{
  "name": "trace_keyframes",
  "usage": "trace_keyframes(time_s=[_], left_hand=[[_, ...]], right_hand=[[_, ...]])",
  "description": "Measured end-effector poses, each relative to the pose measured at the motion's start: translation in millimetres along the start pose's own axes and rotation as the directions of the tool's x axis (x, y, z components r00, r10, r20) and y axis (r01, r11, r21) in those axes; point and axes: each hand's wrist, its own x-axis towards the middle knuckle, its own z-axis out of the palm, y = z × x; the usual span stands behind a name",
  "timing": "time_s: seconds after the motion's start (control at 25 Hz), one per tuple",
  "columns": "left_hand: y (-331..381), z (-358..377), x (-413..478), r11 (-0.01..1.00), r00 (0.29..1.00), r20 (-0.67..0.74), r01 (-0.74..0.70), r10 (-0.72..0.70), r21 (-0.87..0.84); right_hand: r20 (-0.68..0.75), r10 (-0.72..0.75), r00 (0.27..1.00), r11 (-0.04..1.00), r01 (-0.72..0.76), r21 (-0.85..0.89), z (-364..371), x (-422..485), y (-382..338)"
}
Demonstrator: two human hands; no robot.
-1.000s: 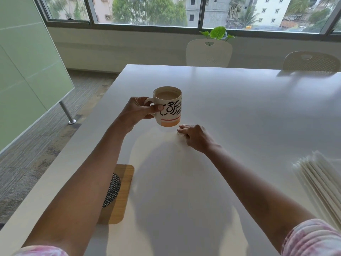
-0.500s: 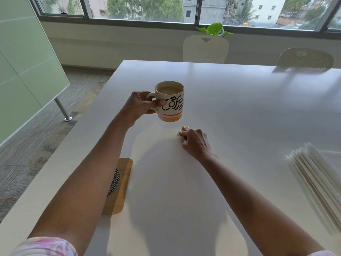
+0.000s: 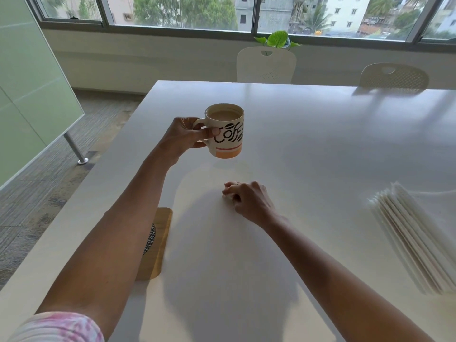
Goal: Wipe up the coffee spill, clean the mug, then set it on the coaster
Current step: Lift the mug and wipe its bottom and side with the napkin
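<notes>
My left hand [image 3: 182,137] grips the handle of a cream mug [image 3: 228,134] with black lettering and an orange band. It holds the mug upright a little above the white table [image 3: 320,144], and milky coffee is inside. My right hand [image 3: 249,198] rests on the table nearer to me, fingers curled over a small white tissue [image 3: 226,196] that barely shows under the fingertips. A wooden coaster [image 3: 160,243] with a woven insert lies near the left edge, partly hidden by my left forearm. No spill is plain to see.
A fanned stack of white paper napkins [image 3: 414,238] lies at the right. Two white chairs [image 3: 266,65] [image 3: 393,76] stand at the far side. The table's left edge drops to the floor beside a green glass partition [image 3: 37,95].
My left hand has lifted the mug off the table. My right hand has slid back toward me across the tabletop.
</notes>
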Motion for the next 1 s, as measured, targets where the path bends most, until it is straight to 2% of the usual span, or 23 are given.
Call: trace_keyframes(time_s=[0.12, 0.24, 0.32, 0.4, 0.44, 0.48, 0.52, 0.6, 0.8, 1.0], left_hand=[[-1, 0, -1, 1.000, 1.000, 0.005, -0.004, 0.004, 0.008], [-3, -3, -1, 1.000, 1.000, -0.020, 0.007, -0.007, 0.005], [-3, -7, 0, 1.000, 1.000, -0.022, 0.012, -0.012, 0.008], [-3, -11, 2, 1.000, 1.000, -0.022, 0.013, -0.012, 0.009], [-3, -12, 3, 1.000, 1.000, -0.028, 0.010, -0.010, 0.011], [-4, -13, 4, 1.000, 0.999, -0.033, 0.009, -0.009, 0.011], [-5, -14, 5, 1.000, 0.999, -0.037, 0.008, -0.008, 0.011], [-9, -15, 8, 1.000, 0.999, -0.037, 0.015, -0.015, -0.001], [-12, -15, 12, 1.000, 0.999, -0.035, 0.023, -0.023, -0.002], [-18, -17, 15, 1.000, 0.999, -0.042, 0.017, -0.018, -0.017]], right_hand=[[0.051, -0.077, 0.996, 0.997, 0.078, -0.001, -11, -5, 5], [0.230, -0.075, 0.970, 0.997, 0.065, 0.051, -32, 7, 12], [0.313, 0.000, 0.950, 0.971, -0.075, 0.229, -47, 24, 24], [0.296, 0.149, 0.943, 0.817, -0.286, 0.501, -57, 39, 37], [0.248, 0.226, 0.942, 0.761, -0.329, 0.559, -58, 48, 43], [0.160, 0.286, 0.945, 0.776, -0.327, 0.540, -55, 56, 48], [0.063, 0.309, 0.949, 0.838, -0.303, 0.454, -50, 65, 51], [-0.048, 0.282, 0.958, 0.929, -0.260, 0.263, -36, 77, 49], [-0.018, 0.233, 0.972, 0.968, -0.230, 0.102, 4, 91, 24], [0.051, 0.111, 0.992, 0.991, -0.115, 0.072, 19, 92, 13]])
